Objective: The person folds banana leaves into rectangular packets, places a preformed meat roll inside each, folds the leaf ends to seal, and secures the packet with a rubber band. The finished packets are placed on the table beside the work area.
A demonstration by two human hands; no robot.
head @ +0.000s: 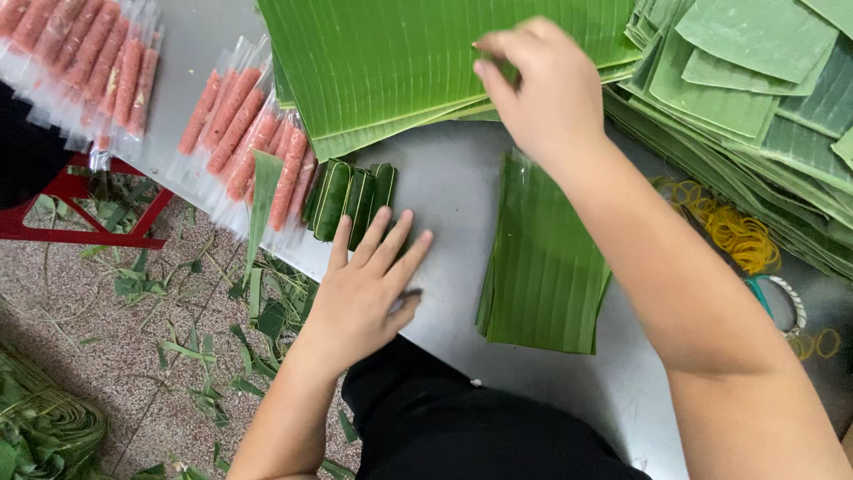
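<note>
Right hand (533, 89) up on the big leaf stack (400, 62), fingers (487, 73) pinched on the near edge of the top leaf, likely peeling one sheet off. Leaves: large rectangular cuts, glossy green, fine parallel ribs, piled flat at the far side of the worktop (444, 178).

Left hand (364, 289) flat on the bare metal, fingers spread and open, holding nothing, fingertips just beside the wrapped rolls (351, 200). Looks like bracing, palm down. Small dark object under the thumb side, too unclear to identify.

Wrapped rolls: three or four short cylinders, tight leaf wrapping, darker green, lined up side by side, touching each other, next to the pink sausages.

Between the two arms: small leaf pile (542, 267), narrower strips stacked square, edges aligned, within easy reach of both hands, probably pre-cut wrappers.

Left side: pink sausages in clear sleeves (240, 124), long thin sticks, fanned out in rows toward the worktop edge; second batch (89, 53) further left.

Far right: another heap of leaves (755, 80), paler matte undersides up, layered loosely. Below it, yellow rubber bands (742, 236) in a loose tangle, a few strays nearby.

Worktop: dull grey sheet metal, smooth. Floor (107, 356) speckled stone, littered with leaf trimmings. Red frame (80, 200) at the left edge.
</note>
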